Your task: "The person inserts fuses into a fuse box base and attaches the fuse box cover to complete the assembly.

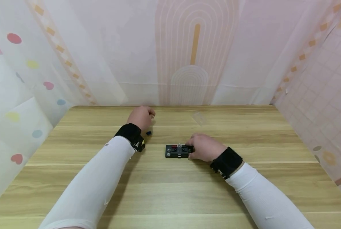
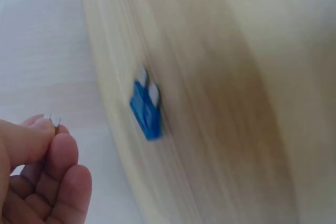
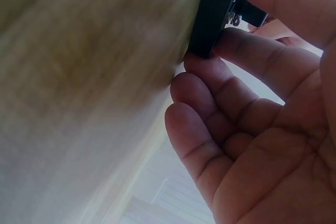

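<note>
The right hand (image 1: pixel 206 151) is gripping one end of the small black plastic fuse block (image 1: pixel 178 151), which is lying mid-desk (image 1: pixel 170 190). The left hand (image 1: pixel 141 117), reaching farther out, is pinching a tiny two-pronged fuse (image 2: pixel 52 119) in its fingers (image 2: pixel 63 153). A small blue blade fuse (image 2: pixel 146 108) is lying just beside that wrist. It looks light and stiff, best pinched by its plastic body.

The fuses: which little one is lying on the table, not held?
The blue fuse, lying alone on the wooden table near the left hand. The other fuse is pinched in that hand's fingertips, only its metal prongs showing.
</note>
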